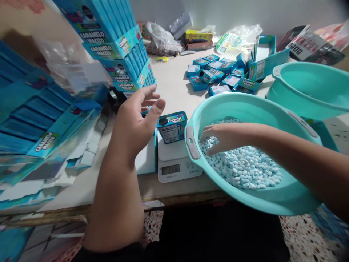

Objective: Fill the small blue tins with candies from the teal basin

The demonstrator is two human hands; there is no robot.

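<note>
My left hand (140, 120) is raised with its fingers apart and holds nothing. It hovers just left of a small blue candy box (171, 130) with a dark round hole in its top. That box stands upright on a white kitchen scale (178, 171), whose display seems to read 158.6. Inside a turquoise basin (245, 202), my right hand (222, 136) reaches into a heap of small white and pale blue candies (245, 169). Its thumb and fingers are spread, with the tips among the candies; whether any lie under the palm is hidden.
Stacked blue display cartons (120, 47) rise at the back left, with more blue cartons (40, 109) at far left. Several small blue boxes (218, 72) lie piled behind the basin. A second turquoise basin (308, 91) stands at right. Plastic bags (163, 40) line the wall.
</note>
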